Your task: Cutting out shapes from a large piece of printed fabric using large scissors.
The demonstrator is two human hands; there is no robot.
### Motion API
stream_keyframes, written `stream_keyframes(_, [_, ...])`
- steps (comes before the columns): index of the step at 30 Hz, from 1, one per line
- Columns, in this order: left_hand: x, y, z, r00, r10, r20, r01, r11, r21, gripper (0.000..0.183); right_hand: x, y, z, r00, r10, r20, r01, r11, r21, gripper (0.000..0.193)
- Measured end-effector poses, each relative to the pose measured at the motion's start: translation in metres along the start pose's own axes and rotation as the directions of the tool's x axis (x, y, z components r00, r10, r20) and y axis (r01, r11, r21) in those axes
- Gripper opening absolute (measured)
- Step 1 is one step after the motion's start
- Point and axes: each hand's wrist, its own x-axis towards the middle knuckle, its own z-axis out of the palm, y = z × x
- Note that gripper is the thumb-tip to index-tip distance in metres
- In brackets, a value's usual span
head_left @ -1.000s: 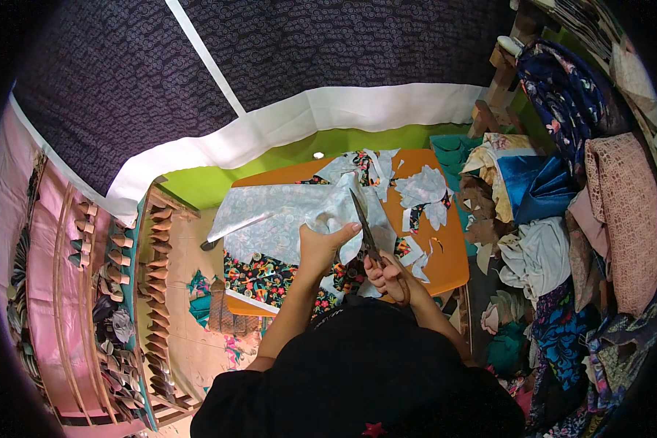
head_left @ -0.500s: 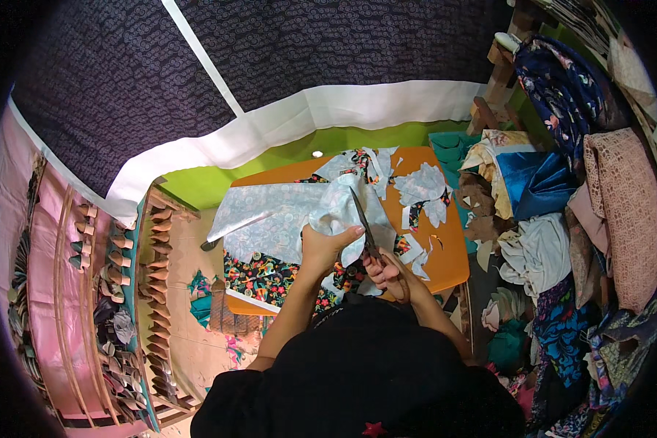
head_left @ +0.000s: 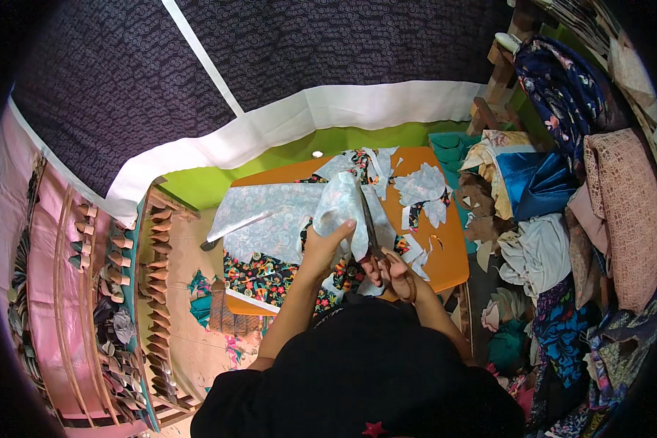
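A piece of fabric [head_left: 337,206], whitish on the side that faces up, is pinched in my left hand [head_left: 325,247], thumb on top. My right hand [head_left: 391,275] grips the handles of a pair of dark scissors [head_left: 369,225], whose blades point away from me along the fabric's right edge. Whether the blades are parted is hard to tell. Below both hands, a larger sheet of the same cloth [head_left: 266,212] lies pale side up on the orange table [head_left: 451,252]. Its black floral printed side [head_left: 259,276] shows near the front.
Cut scraps [head_left: 422,186] lie on the table's right half. Heaped fabrics [head_left: 536,252] crowd the right side, with a blue folded cloth [head_left: 536,182] among them. Racks of shoe-shaped forms [head_left: 159,292] stand at left. A dark patterned curtain [head_left: 328,51] hangs beyond the table.
The scissor blades have swung from slanting across the fabric to lying along its right edge. The held fabric has turned slightly, and my left hand has shifted a little.
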Motion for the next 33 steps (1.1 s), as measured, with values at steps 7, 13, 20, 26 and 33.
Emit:
stream_keyframes(7, [0.002, -0.008, 0.003, 0.959, -0.006, 0.283, 0.079, 0.966, -0.246, 0.046, -0.003, -0.011, 0.008, 0.995, 0.001, 0.095, 0.0, 1.0, -0.012, 0.096])
stream_keyframes(13, [0.001, -0.004, -0.001, 0.862, -0.002, 0.506, 0.198, 0.922, -0.333, 0.055, -0.005, -0.01, 0.009, 0.995, 0.032, 0.092, -0.03, 0.999, -0.031, 0.095])
stream_keyframes(20, [0.012, -0.01, -0.014, 0.562, 0.048, 0.826, 0.45, 0.82, -0.353, 0.057, -0.007, -0.025, 0.016, 0.983, 0.109, 0.148, -0.097, 0.991, -0.091, 0.105])
stream_keyframes(26, [0.009, -0.017, -0.015, 0.711, 0.113, 0.694, 0.35, 0.799, -0.489, 0.042, -0.01, -0.033, 0.019, 0.988, 0.115, 0.106, -0.097, 0.981, -0.165, 0.104])
stream_keyframes(33, [0.02, -0.047, -0.027, 0.856, 0.023, 0.517, 0.233, 0.875, -0.424, 0.053, -0.007, -0.021, 0.019, 0.968, 0.245, -0.055, -0.246, 0.969, -0.025, 0.099])
